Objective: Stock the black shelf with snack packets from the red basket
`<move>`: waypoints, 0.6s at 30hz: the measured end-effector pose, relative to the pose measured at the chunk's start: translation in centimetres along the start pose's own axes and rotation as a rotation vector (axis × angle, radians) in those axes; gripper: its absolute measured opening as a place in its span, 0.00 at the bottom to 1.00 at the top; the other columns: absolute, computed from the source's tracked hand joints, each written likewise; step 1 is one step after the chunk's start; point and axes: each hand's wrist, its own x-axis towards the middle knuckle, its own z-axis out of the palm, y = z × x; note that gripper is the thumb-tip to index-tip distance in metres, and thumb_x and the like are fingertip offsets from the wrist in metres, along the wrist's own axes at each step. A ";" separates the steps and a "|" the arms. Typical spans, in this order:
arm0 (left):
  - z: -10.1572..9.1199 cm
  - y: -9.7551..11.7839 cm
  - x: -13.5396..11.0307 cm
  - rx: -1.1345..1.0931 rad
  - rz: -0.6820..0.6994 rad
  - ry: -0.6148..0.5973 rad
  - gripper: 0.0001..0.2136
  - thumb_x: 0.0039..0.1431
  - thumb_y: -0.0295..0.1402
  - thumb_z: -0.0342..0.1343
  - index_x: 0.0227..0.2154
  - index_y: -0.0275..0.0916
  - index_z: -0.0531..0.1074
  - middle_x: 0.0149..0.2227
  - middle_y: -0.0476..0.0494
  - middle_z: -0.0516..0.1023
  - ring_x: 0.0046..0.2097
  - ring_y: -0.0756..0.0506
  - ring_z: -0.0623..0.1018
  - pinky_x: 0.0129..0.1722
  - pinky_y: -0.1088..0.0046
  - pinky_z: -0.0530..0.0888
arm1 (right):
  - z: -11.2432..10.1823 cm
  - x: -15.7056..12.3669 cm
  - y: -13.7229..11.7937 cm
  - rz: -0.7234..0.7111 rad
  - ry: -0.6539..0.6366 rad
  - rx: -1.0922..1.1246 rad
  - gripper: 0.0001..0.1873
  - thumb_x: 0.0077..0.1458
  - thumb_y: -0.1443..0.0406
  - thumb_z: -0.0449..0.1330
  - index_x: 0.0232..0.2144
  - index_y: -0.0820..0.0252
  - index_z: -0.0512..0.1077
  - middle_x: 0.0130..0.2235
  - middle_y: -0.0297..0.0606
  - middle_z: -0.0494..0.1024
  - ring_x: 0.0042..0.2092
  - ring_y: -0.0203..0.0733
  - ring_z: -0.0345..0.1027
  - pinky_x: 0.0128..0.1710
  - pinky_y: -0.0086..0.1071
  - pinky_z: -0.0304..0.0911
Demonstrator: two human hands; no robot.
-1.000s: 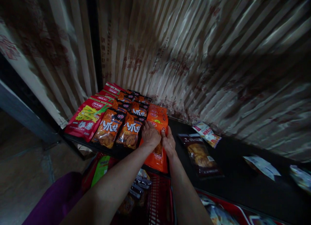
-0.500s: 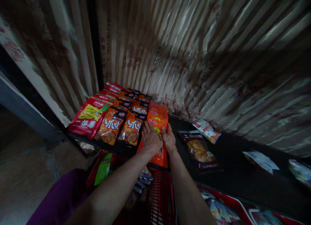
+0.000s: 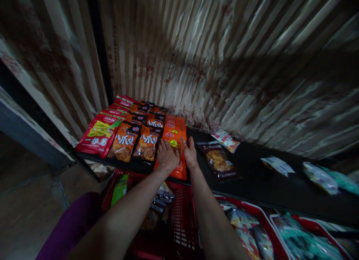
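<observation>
Orange snack bags lie overlapped in a row on the black shelf. My left hand rests flat on the front orange bag, its fingers spread and pointing toward the wall. At that bag's right edge is my right hand, fingers stretched out, thumb against the bag. Left of my hands sit rows of black-and-orange snack bags, and beyond them red snack bags with a yellow picture. A dark brown snack bag lies to the right of my right hand, apart from it.
Below the shelf front stands a red basket with packets inside. More red baskets of bags are at the lower right. Further right on the shelf lie a red-and-white packet, a pale packet and a clear bag. Wrinkled printed sheeting covers the wall.
My view has shifted to the right, so more baskets and bags show there. My right hand's fingers have straightened at the orange bag's edge; my left hand stays on the bag.
</observation>
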 end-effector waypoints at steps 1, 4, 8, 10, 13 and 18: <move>0.1 -0.1 0.0 0.005 0.002 0.005 0.34 0.59 0.41 0.44 0.63 0.22 0.48 0.66 0.25 0.48 0.65 0.33 0.53 0.61 0.59 0.56 | -0.2 -0.8 0.2 0.005 0.015 0.020 0.41 0.56 0.46 0.47 0.64 0.64 0.49 0.64 0.48 0.57 0.63 0.47 0.53 0.61 0.42 0.49; 0.3 -0.3 -0.2 0.006 0.009 0.031 0.34 0.59 0.41 0.44 0.63 0.22 0.48 0.66 0.25 0.48 0.65 0.33 0.55 0.61 0.59 0.57 | -1.1 -4.0 0.6 0.041 0.032 0.055 0.36 0.58 0.49 0.46 0.63 0.63 0.52 0.64 0.47 0.57 0.64 0.46 0.51 0.62 0.41 0.47; 0.4 -0.5 -0.4 0.011 0.011 0.055 0.34 0.59 0.42 0.44 0.63 0.23 0.49 0.66 0.27 0.48 0.64 0.33 0.57 0.60 0.59 0.58 | -2.0 -8.2 0.5 0.024 0.008 -0.003 0.35 0.58 0.52 0.46 0.61 0.67 0.56 0.62 0.48 0.60 0.63 0.46 0.54 0.62 0.40 0.48; 0.4 -0.5 -0.5 0.011 0.019 0.061 0.34 0.59 0.42 0.44 0.63 0.23 0.49 0.66 0.26 0.49 0.64 0.33 0.56 0.60 0.59 0.58 | -2.0 -9.3 0.2 0.002 -0.016 -0.091 0.34 0.56 0.53 0.48 0.60 0.66 0.57 0.61 0.48 0.63 0.61 0.45 0.57 0.61 0.39 0.50; 0.3 -0.6 -0.5 -0.002 0.022 0.056 0.33 0.59 0.41 0.44 0.62 0.23 0.50 0.66 0.26 0.49 0.64 0.33 0.56 0.60 0.60 0.58 | -1.8 -9.7 -0.1 -0.009 -0.021 -0.216 0.32 0.55 0.55 0.50 0.60 0.63 0.60 0.58 0.46 0.68 0.58 0.47 0.61 0.59 0.40 0.55; -0.1 -0.9 -0.5 -0.018 0.021 0.006 0.30 0.61 0.41 0.43 0.62 0.27 0.52 0.67 0.27 0.46 0.65 0.34 0.54 0.61 0.59 0.57 | -1.6 -9.2 0.1 -0.013 -0.007 -0.221 0.31 0.56 0.54 0.50 0.59 0.61 0.61 0.56 0.46 0.70 0.55 0.48 0.65 0.55 0.42 0.59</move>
